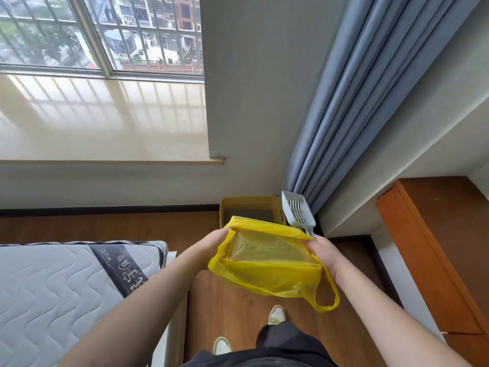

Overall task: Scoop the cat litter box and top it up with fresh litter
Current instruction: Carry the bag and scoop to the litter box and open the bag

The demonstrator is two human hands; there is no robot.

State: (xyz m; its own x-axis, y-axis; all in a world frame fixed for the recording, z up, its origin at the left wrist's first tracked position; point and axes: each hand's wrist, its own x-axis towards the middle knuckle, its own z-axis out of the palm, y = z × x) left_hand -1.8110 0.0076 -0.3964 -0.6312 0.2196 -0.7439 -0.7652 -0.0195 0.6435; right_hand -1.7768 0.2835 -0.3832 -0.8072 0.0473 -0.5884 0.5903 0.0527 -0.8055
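Head view: both hands hold a thin yellow plastic carrier bag w/ its mouth spread open, above the brown wood-look floor. Left hand pinches the bag's left rim; right hand grips the right rim together w/ the handle of a pale grey slotted plastic litter scoop, whose blade sticks up and away from the bag. One bag handle loop hangs loose, lower right. Just beyond the bag, on the floor by the far wall, sits a yellow rectangular plastic litter box, grey litter inside, partly hidden by the bag. Blue-grey pleated curtain hangs right of the box. Left near: grey quilted mattress. Far right: orange-brown wooden cabinet.
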